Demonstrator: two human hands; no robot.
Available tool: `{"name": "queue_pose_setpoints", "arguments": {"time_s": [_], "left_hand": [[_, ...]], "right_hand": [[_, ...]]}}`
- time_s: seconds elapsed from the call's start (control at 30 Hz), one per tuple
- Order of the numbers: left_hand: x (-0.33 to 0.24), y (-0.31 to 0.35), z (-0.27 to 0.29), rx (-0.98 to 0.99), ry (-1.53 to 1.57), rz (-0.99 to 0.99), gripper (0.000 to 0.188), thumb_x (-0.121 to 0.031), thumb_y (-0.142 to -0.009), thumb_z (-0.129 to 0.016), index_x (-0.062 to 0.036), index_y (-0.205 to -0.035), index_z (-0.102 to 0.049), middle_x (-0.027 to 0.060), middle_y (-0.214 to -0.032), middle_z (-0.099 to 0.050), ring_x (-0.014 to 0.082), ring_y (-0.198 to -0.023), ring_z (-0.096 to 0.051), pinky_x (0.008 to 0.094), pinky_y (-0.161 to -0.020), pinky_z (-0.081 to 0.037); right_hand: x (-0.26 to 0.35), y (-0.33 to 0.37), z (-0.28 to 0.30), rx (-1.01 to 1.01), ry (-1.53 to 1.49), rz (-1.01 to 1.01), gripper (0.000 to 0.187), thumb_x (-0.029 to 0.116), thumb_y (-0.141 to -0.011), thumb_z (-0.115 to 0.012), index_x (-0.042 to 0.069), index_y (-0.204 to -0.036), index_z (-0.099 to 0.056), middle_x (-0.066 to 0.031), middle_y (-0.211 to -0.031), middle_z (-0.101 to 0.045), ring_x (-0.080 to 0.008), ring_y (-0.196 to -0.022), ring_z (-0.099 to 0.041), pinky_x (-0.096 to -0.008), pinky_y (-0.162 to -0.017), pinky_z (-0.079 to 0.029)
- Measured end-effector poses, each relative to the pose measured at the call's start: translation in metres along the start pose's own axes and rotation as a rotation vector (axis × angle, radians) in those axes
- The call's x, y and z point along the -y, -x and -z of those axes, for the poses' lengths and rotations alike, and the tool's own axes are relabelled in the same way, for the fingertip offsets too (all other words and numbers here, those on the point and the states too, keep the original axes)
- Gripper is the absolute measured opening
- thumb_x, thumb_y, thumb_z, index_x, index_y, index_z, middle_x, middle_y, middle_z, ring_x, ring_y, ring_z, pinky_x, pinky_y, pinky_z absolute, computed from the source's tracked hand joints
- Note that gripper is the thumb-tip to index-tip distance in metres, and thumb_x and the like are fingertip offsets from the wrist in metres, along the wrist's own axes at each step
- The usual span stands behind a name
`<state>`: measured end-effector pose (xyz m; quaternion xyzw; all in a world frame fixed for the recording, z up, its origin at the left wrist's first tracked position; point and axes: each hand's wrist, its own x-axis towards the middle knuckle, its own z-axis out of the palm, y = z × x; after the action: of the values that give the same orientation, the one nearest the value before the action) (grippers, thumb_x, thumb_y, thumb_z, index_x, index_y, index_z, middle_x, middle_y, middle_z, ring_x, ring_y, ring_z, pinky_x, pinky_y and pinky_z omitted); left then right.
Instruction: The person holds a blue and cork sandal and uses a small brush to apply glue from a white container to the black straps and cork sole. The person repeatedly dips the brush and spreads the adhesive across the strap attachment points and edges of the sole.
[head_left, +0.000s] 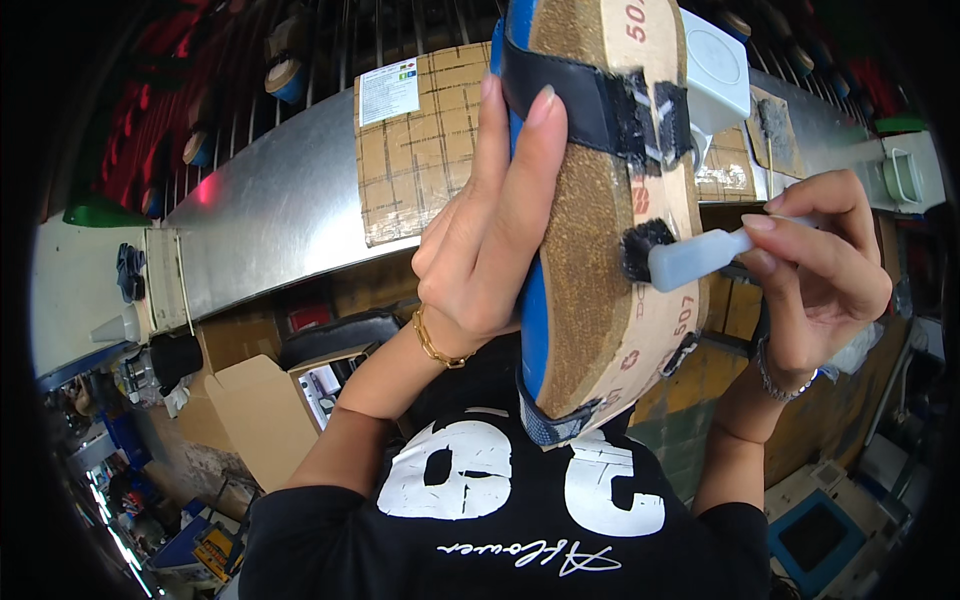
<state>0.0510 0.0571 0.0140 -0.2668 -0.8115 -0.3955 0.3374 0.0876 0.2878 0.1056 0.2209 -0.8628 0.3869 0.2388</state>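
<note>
My left hand [490,250], with a gold bracelet on its wrist, is shut on an unfinished sandal [585,270] held upright in front of me. The sandal has a cork-brown bottom, a blue edge and black straps [590,100] folded across it. A tan board strip with red print runs along its right side. My right hand [820,270], wearing a silver bracelet, grips a small translucent white brush [700,255]. Its black bristle tip [645,250] touches the sandal's bottom by a strap end.
A long sheet-metal bench [270,200] runs behind, with a taped cardboard patch [420,150] on it. A white plastic container [715,70] sits beside the sandal's top. An open cardboard box [260,410] stands lower left. Tape rolls [285,75] hang on rods at upper left.
</note>
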Motion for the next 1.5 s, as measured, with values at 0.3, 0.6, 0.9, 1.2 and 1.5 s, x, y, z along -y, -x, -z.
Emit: {"name": "queue_pose_setpoints", "arguments": {"time_s": [0.3, 0.6, 0.9, 1.2, 1.5], "left_hand": [[0.011, -0.009, -0.013, -0.251, -0.083, -0.087, 0.054, -0.010, -0.085, -0.072, 0.0106, -0.132, -0.056, 0.0276, -0.121, -0.066, 0.0287, -0.095, -0.073, 0.0256, -0.071, -0.059], [0.024, -0.006, -0.019, -0.241, -0.004, -0.077, 0.059, -0.003, -0.089, -0.066, 0.0060, -0.144, -0.047, 0.0167, -0.108, -0.073, 0.0183, -0.083, -0.072, 0.0248, -0.072, -0.058], [0.023, -0.012, -0.015, -0.154, -0.069, -0.218, 0.064, -0.011, -0.084, -0.074, 0.0065, -0.141, -0.050, 0.0186, -0.110, -0.072, 0.0226, -0.087, -0.072, 0.0269, -0.071, -0.059], [0.004, -0.010, -0.011, -0.071, 0.064, 0.059, 0.067, -0.015, -0.077, -0.079, 0.0081, -0.135, -0.056, 0.0255, -0.131, -0.062, 0.0377, -0.107, -0.070, 0.0339, -0.075, -0.060], [0.024, -0.017, -0.021, -0.160, -0.063, 0.063, 0.082, -0.022, -0.077, -0.084, 0.0000, -0.147, -0.047, 0.0127, -0.104, -0.076, 0.0158, -0.081, -0.075, 0.0261, -0.067, -0.060]], "right_hand": [[0.016, 0.021, -0.022, -0.108, -0.031, -0.034, 0.026, 0.005, -0.060, -0.079, 0.006, -0.086, -0.077, -0.0116, -0.092, -0.059, -0.0230, -0.085, -0.052, -0.0316, -0.072, -0.039], [0.024, 0.026, -0.028, -0.080, 0.013, 0.043, 0.028, 0.010, -0.053, -0.080, 0.014, -0.081, -0.077, -0.0090, -0.086, -0.058, -0.0234, -0.079, -0.049, -0.0354, -0.070, -0.036], [0.014, -0.004, -0.014, 0.101, -0.097, 0.033, 0.025, 0.018, -0.048, -0.076, 0.012, -0.072, -0.078, -0.0076, -0.077, -0.056, -0.0203, -0.071, -0.050, -0.0316, -0.064, -0.033], [-0.016, -0.033, -0.016, 0.176, -0.511, -0.020, 0.014, 0.016, -0.071, -0.082, 0.009, -0.082, -0.080, -0.0063, -0.079, -0.064, -0.0131, -0.071, -0.055, -0.0256, -0.062, -0.037], [-0.004, -0.005, -0.032, -0.118, -0.040, -0.178, 0.017, 0.000, -0.079, -0.077, 0.004, -0.095, -0.080, -0.0038, -0.075, -0.060, -0.0110, -0.069, -0.054, -0.0231, -0.062, -0.041]]}}
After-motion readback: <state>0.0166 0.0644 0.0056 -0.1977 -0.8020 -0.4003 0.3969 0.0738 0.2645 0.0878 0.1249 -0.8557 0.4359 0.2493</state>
